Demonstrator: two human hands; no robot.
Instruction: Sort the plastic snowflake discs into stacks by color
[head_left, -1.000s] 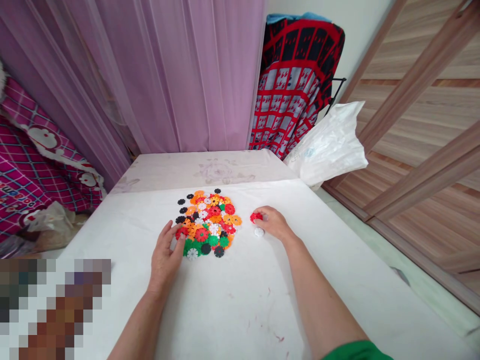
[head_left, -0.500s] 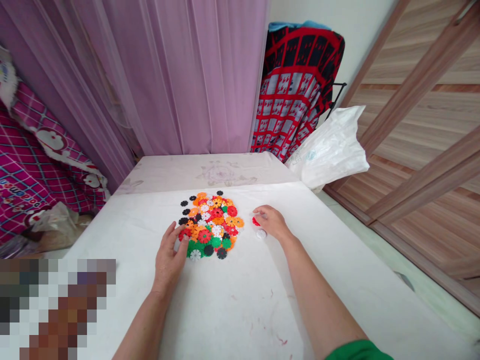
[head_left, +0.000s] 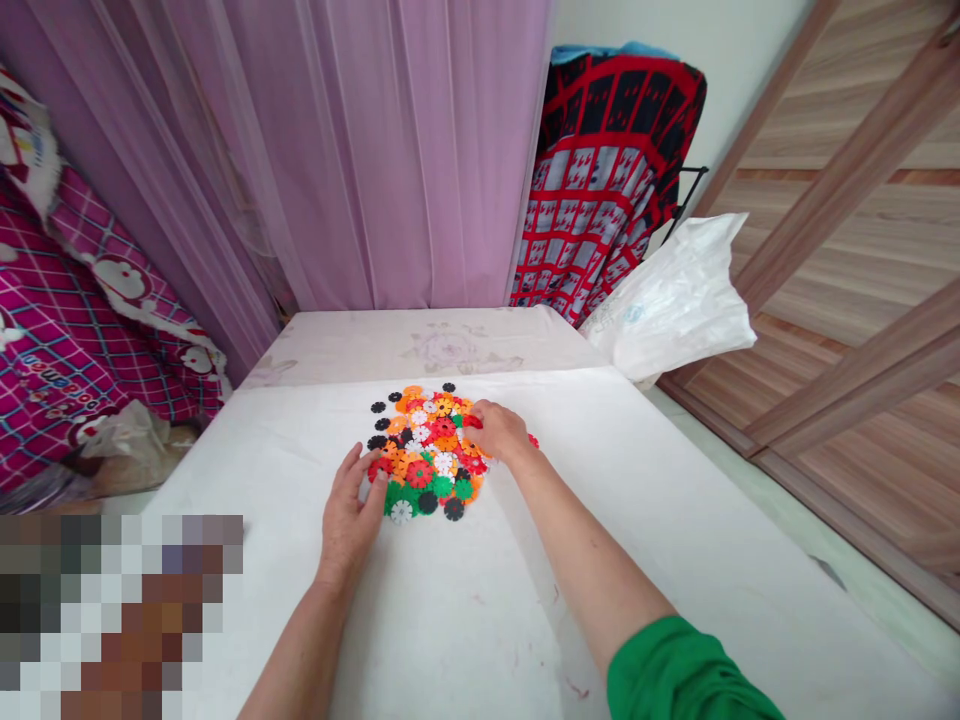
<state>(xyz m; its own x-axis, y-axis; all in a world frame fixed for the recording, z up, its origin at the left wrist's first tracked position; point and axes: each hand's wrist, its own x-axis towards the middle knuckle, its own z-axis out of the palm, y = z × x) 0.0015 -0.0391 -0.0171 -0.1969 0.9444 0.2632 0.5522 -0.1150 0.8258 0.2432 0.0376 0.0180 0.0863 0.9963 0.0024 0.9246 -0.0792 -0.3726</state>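
A heap of plastic snowflake discs (head_left: 418, 472) in red, orange, green, white and black lies on the white-covered table. At its left edge, my left hand (head_left: 351, 510) rests open, thumb and fingers apart beside a red disc (head_left: 380, 468). Over the right side of the heap, my right hand (head_left: 501, 432) has its fingertips closed on the edge of a red snowflake disc (head_left: 472, 422). Part of another red disc (head_left: 533, 441) shows on the cloth just past my right wrist.
The table (head_left: 300, 560) is spread with white cloth, with a floral strip (head_left: 450, 345) at the far end. A white plastic bag (head_left: 675, 300) hangs by the right far corner. Purple curtains (head_left: 390, 150) stand behind, and wooden wardrobe doors (head_left: 847, 250) on the right.
My right hand has moved left from the cloth onto the heap, leaving a red disc behind on the table. My left hand keeps its place by the heap. The view has shifted slightly.
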